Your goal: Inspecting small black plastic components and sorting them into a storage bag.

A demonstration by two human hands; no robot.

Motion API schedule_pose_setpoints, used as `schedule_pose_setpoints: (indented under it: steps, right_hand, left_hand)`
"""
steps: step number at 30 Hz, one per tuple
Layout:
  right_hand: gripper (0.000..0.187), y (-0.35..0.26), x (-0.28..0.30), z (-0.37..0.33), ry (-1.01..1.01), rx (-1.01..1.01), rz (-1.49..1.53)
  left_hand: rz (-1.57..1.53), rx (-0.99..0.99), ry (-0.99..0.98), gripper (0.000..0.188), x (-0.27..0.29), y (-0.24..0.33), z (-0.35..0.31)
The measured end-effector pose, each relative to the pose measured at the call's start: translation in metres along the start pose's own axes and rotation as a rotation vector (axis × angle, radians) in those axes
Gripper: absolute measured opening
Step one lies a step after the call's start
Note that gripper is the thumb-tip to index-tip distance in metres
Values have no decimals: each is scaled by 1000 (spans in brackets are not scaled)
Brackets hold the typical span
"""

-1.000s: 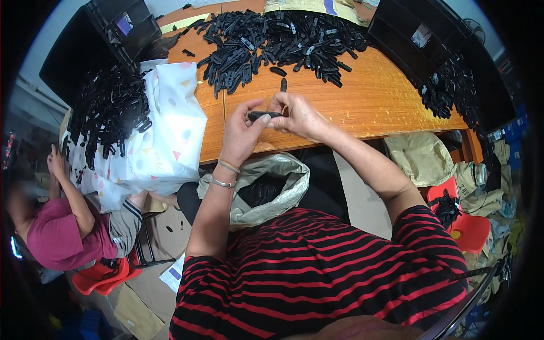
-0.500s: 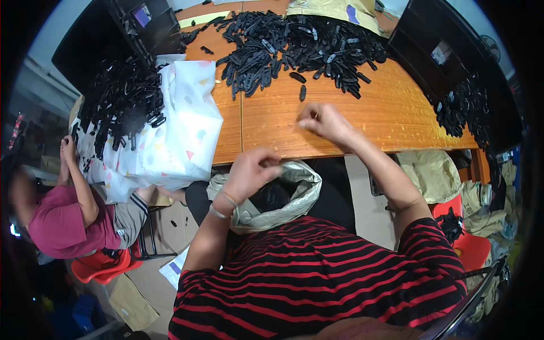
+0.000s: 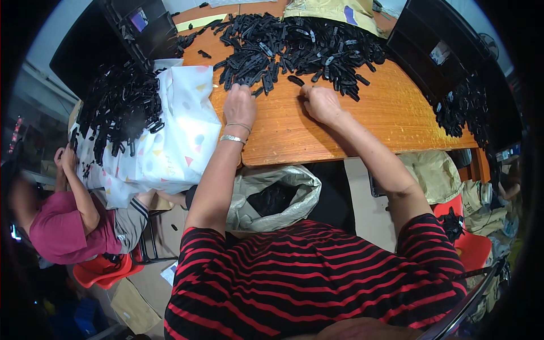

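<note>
A big heap of small black plastic parts (image 3: 294, 48) covers the far half of the wooden table (image 3: 351, 133). My left hand (image 3: 239, 105) lies palm down at the heap's near edge, fingers spread and touching the nearest parts. My right hand (image 3: 321, 102) rests on the table a little to the right, fingers curled under, its tips right beside a single loose black part (image 3: 294, 80). Whether anything sits inside that fist is hidden. A grey plastic bag (image 3: 294, 187) with black parts inside hangs open at the table's near edge, in front of my striped shirt.
A white patterned sheet (image 3: 181, 141) piled with more black parts (image 3: 119, 107) lies at the left. A seated person in a pink shirt (image 3: 56, 232) works there. Black bins (image 3: 442, 51) stand at the back right, with another pile of black parts (image 3: 464, 107) and a red stool (image 3: 473, 249) beyond the table.
My left hand came up from the grey bag and went forward to the edge of the heap. My right hand shifted slightly toward the loose part.
</note>
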State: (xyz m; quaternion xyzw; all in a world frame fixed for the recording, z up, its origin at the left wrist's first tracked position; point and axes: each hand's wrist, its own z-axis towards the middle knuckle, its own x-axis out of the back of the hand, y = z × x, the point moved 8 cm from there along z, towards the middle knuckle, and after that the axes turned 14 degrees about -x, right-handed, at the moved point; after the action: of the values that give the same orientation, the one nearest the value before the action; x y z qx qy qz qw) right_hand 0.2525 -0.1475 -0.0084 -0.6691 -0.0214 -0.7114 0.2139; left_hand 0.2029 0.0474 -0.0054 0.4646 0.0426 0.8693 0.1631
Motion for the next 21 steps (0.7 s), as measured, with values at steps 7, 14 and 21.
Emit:
schedule_pose_setpoints:
  steps: [7, 14, 21]
  right_hand:
    - [18, 9, 10, -32, -2, 70, 140]
    - [22, -21, 28, -54, -84, -25, 673]
    - [16, -41, 21, -76, -204, -159, 1160]
  left_hand:
    - [-82, 47, 54, 14, 24, 10, -32]
    - [-1486, 609, 174, 19, 3, 47, -69]
    - [-1242, 449, 174, 20, 30, 77, -70]
